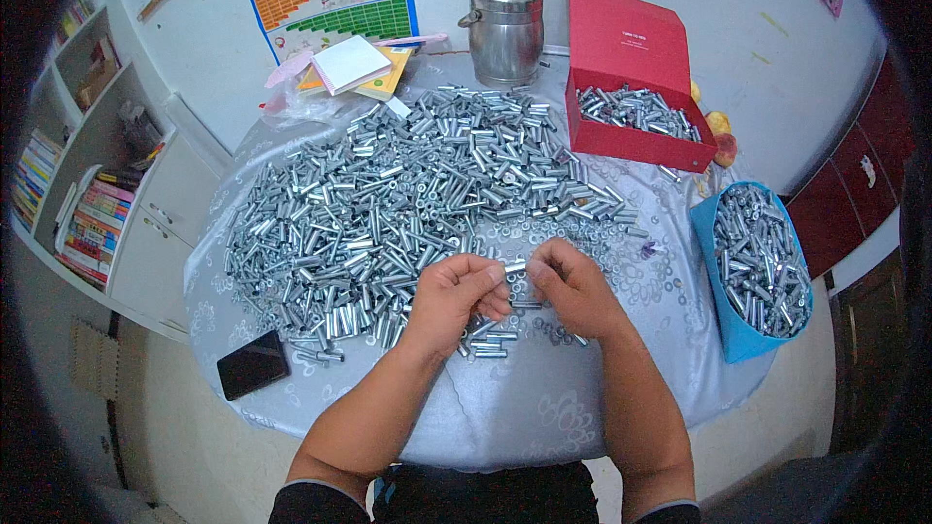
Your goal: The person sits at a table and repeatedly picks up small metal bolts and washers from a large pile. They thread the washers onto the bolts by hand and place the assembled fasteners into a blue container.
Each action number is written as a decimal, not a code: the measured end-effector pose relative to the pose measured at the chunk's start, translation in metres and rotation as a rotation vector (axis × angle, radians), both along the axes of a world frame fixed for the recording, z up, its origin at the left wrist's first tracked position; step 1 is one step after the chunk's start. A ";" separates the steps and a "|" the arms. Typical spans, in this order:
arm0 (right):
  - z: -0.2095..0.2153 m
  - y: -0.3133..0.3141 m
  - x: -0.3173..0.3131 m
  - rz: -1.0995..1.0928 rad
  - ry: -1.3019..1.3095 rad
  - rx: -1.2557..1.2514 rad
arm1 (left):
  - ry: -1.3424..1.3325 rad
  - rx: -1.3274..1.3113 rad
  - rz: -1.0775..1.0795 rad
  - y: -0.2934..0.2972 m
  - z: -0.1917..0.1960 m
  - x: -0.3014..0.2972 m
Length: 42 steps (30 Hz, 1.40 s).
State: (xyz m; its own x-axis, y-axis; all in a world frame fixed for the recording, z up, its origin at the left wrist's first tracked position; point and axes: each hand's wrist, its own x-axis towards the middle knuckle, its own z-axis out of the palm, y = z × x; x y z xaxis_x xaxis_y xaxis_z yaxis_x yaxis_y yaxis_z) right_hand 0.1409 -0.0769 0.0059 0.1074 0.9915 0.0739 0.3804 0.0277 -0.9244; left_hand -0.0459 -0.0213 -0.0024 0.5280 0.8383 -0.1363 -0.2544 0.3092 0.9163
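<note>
A small metal sleeve (515,266) is pinched between the fingertips of both hands above the near part of the table (544,408). The left hand (454,296) is curled, its thumb and forefinger closed on the sleeve's left end; the right hand (573,286) is likewise closed on the right end, so that the piece is held level between them (what lies inside the fists cannot be told). Both hands are kept just above a few loose sleeves and washers (582,233) scattered on the cloth.

Beyond the hands, a broad heap of sleeves (388,194) is spread across the table's middle and left. A red box (621,49), its lid raised, is set at the far right and is partly filled with the same parts. A blue bin (752,272), filled too, is placed at the right edge. A steel pot (505,29) is seen at the far side, with paper pads (354,66) to its left. A black phone (252,364) lies near the left front edge, well apart from the hands.
</note>
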 end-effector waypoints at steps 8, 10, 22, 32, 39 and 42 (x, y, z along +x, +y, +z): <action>-0.004 0.002 -0.004 -0.051 0.199 -0.030 | -0.026 -0.020 0.000 0.001 -0.003 0.000; -0.007 0.003 0.000 -0.090 0.138 -0.110 | -0.024 -0.018 -0.008 0.000 -0.001 0.000; -0.004 0.001 -0.007 -0.032 0.170 0.007 | -0.016 -0.037 -0.019 0.001 0.000 0.000; -0.002 0.001 -0.008 -0.020 0.024 -0.001 | -0.026 -0.010 -0.004 0.001 0.000 -0.001; -0.003 0.001 -0.009 -0.049 0.175 -0.068 | -0.040 0.089 0.036 -0.005 0.002 0.004; -0.008 0.001 -0.006 -0.064 0.121 0.041 | -0.016 0.069 0.038 -0.006 0.008 0.005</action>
